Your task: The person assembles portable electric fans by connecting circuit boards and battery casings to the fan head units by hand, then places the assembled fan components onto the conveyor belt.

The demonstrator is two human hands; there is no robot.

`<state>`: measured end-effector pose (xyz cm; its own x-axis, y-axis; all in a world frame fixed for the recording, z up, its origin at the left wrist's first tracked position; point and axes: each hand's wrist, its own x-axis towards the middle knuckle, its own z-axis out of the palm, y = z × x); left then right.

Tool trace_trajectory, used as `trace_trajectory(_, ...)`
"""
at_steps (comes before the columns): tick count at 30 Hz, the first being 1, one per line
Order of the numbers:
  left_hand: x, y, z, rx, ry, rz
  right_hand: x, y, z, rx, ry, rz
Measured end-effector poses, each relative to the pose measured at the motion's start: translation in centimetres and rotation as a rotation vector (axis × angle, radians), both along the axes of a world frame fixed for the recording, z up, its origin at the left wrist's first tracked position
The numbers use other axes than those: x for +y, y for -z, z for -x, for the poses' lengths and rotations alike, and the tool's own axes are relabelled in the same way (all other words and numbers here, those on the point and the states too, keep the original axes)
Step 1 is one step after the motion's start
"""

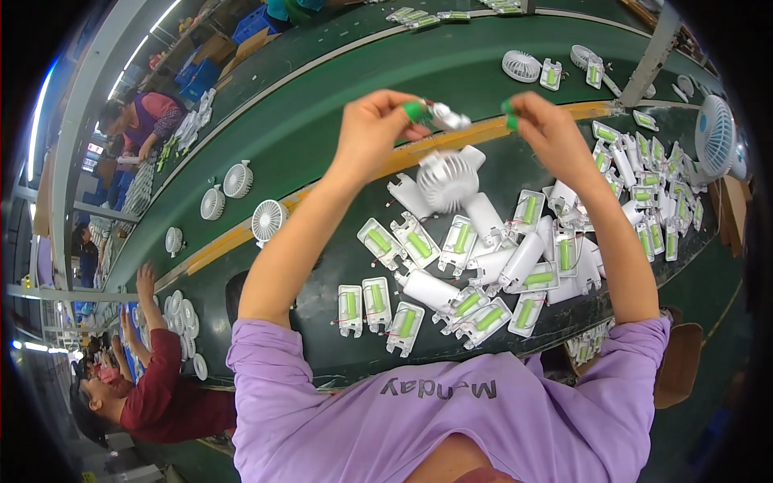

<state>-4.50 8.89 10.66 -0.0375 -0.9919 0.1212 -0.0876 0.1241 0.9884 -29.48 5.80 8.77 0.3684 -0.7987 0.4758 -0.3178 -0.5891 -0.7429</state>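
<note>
My left hand [372, 133], with a green cover on a fingertip, pinches a small white plastic part [449, 118] that is blurred. To its right, my right hand [546, 129] is raised, thumb and finger in green covers held slightly apart; no object shows between them. Below and between the hands is a blurred white fan head [447, 182] with a slatted cage. I cannot tell whether it hangs from the held part or rests on the pile. Under it lie many white handle shells, several with a green battery [419, 244] and thin wires.
A green conveyor belt [322, 137] with a yellow edge runs behind the bench, carrying white fan heads [269, 219]. More battery shells [644, 193] are heaped at the right, near a standing white fan [715, 133]. A co-worker in a dark red top [161, 386] works at the left beside white rings [189, 318].
</note>
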Motion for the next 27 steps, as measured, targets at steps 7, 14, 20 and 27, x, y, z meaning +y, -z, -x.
trace_trajectory(7,-5.4,4.9,-4.5,-0.327,-0.081,0.219,2.1,5.0,0.8,0.862,-0.168,-0.105)
trace_trajectory(14,-4.4,9.6,-16.9,-1.196,-0.376,0.225,2.9,2.3,0.0,0.737,-0.418,-0.526)
trace_trajectory(20,-2.3,11.0,-25.4,-1.614,-0.573,-0.169,3.5,4.5,0.8,0.862,-0.347,-0.317)
trace_trajectory(27,-1.4,11.5,-28.9,-1.598,-0.683,-0.135,3.2,3.3,1.2,0.604,-0.173,-0.344)
